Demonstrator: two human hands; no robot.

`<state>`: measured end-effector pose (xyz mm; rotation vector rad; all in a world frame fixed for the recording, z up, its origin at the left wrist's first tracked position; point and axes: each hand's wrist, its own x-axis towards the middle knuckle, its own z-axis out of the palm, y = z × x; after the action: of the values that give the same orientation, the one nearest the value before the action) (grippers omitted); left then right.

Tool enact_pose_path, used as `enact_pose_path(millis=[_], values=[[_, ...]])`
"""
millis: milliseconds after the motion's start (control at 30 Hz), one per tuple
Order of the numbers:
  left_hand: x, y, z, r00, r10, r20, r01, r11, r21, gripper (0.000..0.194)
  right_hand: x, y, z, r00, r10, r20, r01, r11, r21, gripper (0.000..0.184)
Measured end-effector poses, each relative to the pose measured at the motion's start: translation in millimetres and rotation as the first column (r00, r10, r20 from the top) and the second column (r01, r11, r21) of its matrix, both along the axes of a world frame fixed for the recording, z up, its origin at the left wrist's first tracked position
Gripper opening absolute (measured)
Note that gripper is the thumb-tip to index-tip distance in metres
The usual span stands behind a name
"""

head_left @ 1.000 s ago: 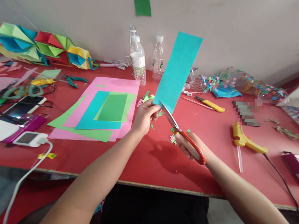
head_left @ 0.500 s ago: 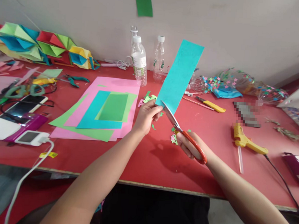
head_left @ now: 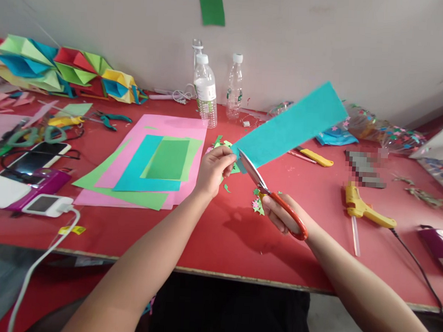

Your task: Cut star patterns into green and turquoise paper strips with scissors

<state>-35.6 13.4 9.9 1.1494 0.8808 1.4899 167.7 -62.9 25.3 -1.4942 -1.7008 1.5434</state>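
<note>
My left hand (head_left: 218, 170) pinches the near left corner of a turquoise paper strip (head_left: 294, 125), which slants up to the right above the table. My right hand (head_left: 280, 213) grips red-handled scissors (head_left: 289, 214); their blades lie at the strip's lower end, close to my left fingertips. How far the blades are parted is hard to make out. Small green and pink paper cut-outs (head_left: 257, 205) lie on the table beside the scissors, and more green scraps (head_left: 218, 141) rest behind my left hand.
Stacked pink, green and blue sheets (head_left: 147, 157) lie to the left. Plastic bottles (head_left: 206, 91) stand by the wall. A yellow glue gun (head_left: 366, 208) with a cord, a yellow cutter (head_left: 318, 157) and a purple device (head_left: 438, 246) are on the right. Phones (head_left: 39, 159) and pliers (head_left: 112, 120) lie left.
The turquoise strip has swung clockwise, its far end moving right and down. The scissor blades have moved slightly at its lower end. Both hands stay nearly in place.
</note>
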Motion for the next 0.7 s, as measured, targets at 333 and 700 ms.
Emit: enact_pose_path(millis=[333,700], values=[[5,-4,1.1,0.999,-0.029,-0.025,0.029,1.0,-0.01,0.024,-2,1,-14.5,0.989,0.039,-0.146,-0.035,0.999,0.024,0.048],[4,-3,3.4,0.997,-0.005,0.076,0.005,1.0,-0.004,0.014,-6,-3,-11.2,0.997,0.012,-0.082,-0.012,1.0,0.004,0.043]])
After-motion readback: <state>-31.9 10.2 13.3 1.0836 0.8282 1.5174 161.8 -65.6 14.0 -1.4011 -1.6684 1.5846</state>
